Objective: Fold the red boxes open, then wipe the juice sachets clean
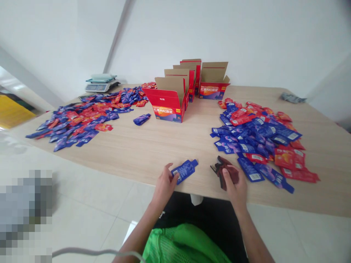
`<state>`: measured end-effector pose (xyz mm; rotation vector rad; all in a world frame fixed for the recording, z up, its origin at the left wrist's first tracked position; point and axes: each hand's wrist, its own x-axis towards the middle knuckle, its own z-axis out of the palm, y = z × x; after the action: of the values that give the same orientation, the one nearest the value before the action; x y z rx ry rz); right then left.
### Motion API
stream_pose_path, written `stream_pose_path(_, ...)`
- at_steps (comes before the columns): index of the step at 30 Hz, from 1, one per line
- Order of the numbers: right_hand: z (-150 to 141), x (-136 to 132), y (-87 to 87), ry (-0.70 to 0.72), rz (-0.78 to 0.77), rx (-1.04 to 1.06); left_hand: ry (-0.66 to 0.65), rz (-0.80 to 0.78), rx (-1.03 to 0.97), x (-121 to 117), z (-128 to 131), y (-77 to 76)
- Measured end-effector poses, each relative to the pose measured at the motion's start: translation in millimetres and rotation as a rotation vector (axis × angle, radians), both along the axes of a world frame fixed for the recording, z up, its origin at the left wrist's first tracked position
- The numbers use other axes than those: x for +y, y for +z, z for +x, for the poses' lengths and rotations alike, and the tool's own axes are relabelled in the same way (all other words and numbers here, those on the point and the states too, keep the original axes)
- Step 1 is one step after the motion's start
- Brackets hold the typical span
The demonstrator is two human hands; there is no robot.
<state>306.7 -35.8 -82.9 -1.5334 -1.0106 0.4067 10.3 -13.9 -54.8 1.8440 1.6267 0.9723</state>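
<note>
In the head view, my left hand is closed on the near end of a blue pouch, its thumb on top. The pouch has a narrow spout-like neck pointing to the upper right, close over the table's front edge. My right hand grips a dark red and black hand-held tool, whose exact kind I cannot make out. A thin black part juts from its left side, towards the pouch but apart from it. Right of this hand spreads a heap of blue and red pouches.
Another heap of blue and red pouches covers the table's left side. Several open red cartons stand at the back middle. A few blue pouches lie left of the front carton. A scale sits back left, a crumpled grey item back right.
</note>
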Motion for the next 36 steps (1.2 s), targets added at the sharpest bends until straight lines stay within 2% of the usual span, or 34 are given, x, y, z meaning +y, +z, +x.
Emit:
stream_pose_path(3, -1.0, -1.1, 1.4, 0.000, -0.022, -0.018, -0.116, 0.057, 0.286, -6.6, -1.6, 2.8)
stream_pose_path(7, 0.2, -0.6, 7.6, 0.007, -0.069, -0.069, -0.219, 0.091, 0.352, -17.5, -7.5, 3.6)
stream_pose_path(10, -2.2, 6.1, 23.1, 0.033, -0.083, -0.111, -0.312, 0.262, 0.408, -25.1, -15.8, 1.3)
stream_pose_path(13, -19.5, 18.3, 47.1, 0.091, -0.019, -0.203, -0.402, 0.420, 0.448, -28.4, -23.5, -2.4)
stream_pose_path(15, -42.5, 26.3, 60.8, 0.192, 0.040, -0.285, -0.459, 0.458, 0.450, -27.8, -26.6, -5.7)
stream_pose_path(17, -71.2, 31.5, 66.8, 0.369, 0.065, -0.391, -0.508, 0.462, 0.447, -26.0, -28.1, -9.6)
stream_pose_path(20, -109.4, 34.4, 59.3, 0.646, 0.047, -0.598, -0.540, 0.430, 0.429, -24.2, -29.6, -14.8)
stream_pose_path(22, -121.6, 36.8, 48.7, 0.715, 0.043, -0.710, -0.559, 0.413, 0.433, -24.6, -31.7, -16.7)
stream_pose_path(25, -114.8, 48.5, 35.7, 0.694, 0.031, -0.780, -0.621, 0.416, 0.499, -26.9, -36.0, -16.6)
stream_pose_path(28, -87.5, 72.8, 31.7, 0.609, 0.005, -0.840, -0.642, 0.438, 0.559, -29.8, -37.9, -15.4)
stream_pose_path(32, -57.1, 102.3, 43.7, 0.424, 0.004, -0.889, -0.618, 0.465, 0.630, -33.8, -32.6, -14.5)
stream_pose_path(34, -59.9, 101.4, 54.7, 0.338, 0.034, -0.803, -0.606, 0.478, 0.657, -35.3, -28.0, -14.6)
stream_pose_path(36, -76.2, 87.2, 63.1, 0.381, 0.065, -0.711, -0.594, 0.479, 0.668, -36.3, -23.6, -15.3)
